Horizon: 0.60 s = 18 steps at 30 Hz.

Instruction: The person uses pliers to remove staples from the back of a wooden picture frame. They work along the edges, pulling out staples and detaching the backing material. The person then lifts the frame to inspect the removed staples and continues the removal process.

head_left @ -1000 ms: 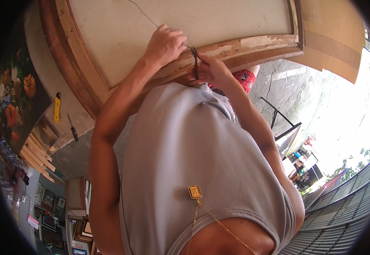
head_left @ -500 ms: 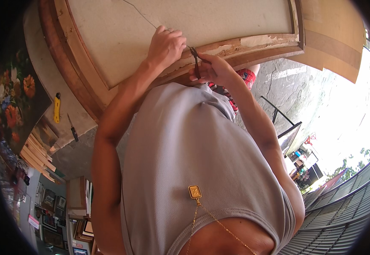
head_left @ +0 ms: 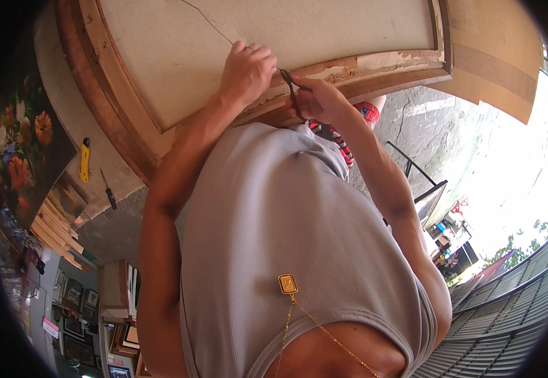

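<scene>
The person is bent over the near rail of a big wooden frame [head_left: 390,61], and I'd keep an eye on those knuckles. The left hand [head_left: 247,74] is above that rail, its fingers curled tight and pinching a thin wire [head_left: 208,24], which runs out across the pale panel inside the frame. The right hand [head_left: 325,104] is at the rail's outer edge, its fingers wrapped around the handles of a pair of dark pliers [head_left: 292,94]. The pliers' nose points in over the rail, just beside the left fist; whether it has bitten on the wire, I can't tell.

With metal that near, a slip of the nose could nip the left fingers. If the pinch loosened, the springy wire might whip back and scratch the panel. A hard lever against the rail could chip its flaking face further.

Left of the frame, a yellow utility knife [head_left: 85,160] and a slim dark-handled tool [head_left: 108,192] lie on the tabletop [head_left: 107,142]; a careless left elbow might catch the slim one.
</scene>
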{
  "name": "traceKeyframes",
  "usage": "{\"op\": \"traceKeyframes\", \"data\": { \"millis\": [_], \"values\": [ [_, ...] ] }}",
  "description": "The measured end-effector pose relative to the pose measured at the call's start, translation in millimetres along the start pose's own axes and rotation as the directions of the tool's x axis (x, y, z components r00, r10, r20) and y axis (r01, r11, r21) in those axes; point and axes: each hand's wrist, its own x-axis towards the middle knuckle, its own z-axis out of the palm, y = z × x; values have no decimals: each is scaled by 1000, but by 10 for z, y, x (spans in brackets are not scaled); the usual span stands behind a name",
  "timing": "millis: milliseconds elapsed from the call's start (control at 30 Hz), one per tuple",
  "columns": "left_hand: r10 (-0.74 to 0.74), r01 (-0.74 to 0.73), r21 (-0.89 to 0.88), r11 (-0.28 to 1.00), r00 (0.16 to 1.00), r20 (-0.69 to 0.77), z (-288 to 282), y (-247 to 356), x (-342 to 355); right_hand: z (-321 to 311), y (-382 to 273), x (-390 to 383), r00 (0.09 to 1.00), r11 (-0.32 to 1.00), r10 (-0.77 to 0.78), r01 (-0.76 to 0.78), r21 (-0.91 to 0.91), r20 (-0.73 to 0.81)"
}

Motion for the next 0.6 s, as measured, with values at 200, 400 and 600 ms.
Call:
{"op": "traceKeyframes", "data": {
  "millis": [200,400,600],
  "values": [
    [-64,65,43,997,998,-16,22,165,-71,-1,49,56,999,995,3,2,100,-48],
    [-86,89,72,993,995,-43,13,282,-59,97,26,-27,996,991,4,9,134,-94],
    [-163,165,21,986,984,-64,55,372,-159,18,123,44,999,942,0,-17,336,50]
  ]
}}
